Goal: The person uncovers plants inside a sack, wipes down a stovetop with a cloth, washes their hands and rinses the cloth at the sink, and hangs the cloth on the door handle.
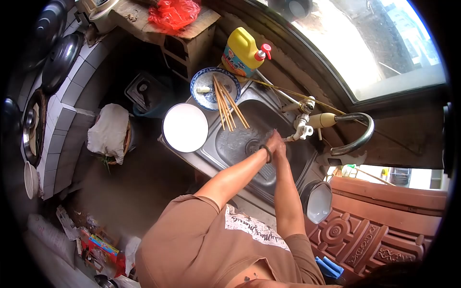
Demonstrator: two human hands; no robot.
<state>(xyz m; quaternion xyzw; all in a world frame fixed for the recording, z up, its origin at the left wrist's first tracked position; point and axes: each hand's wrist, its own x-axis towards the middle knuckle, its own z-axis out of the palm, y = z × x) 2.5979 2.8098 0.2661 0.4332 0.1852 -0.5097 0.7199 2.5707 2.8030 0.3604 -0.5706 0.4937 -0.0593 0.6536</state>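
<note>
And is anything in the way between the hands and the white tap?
Nothing visible blocks the way from the left hand or right hand to the white tap. The chopsticks stick out over the sink, but off to the left.

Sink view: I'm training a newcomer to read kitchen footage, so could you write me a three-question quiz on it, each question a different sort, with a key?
1. Multiple choice. The wooden sticks rest partly on which thing?
A) the round white dish
B) the blue-patterned bowl
C) the red plastic bag
2. True or false. The person wears a dark band on the left wrist.
3. Fill in the missing word. The yellow jug has a pump top that is mostly ____.

Key: 1 B; 2 true; 3 red.
</note>
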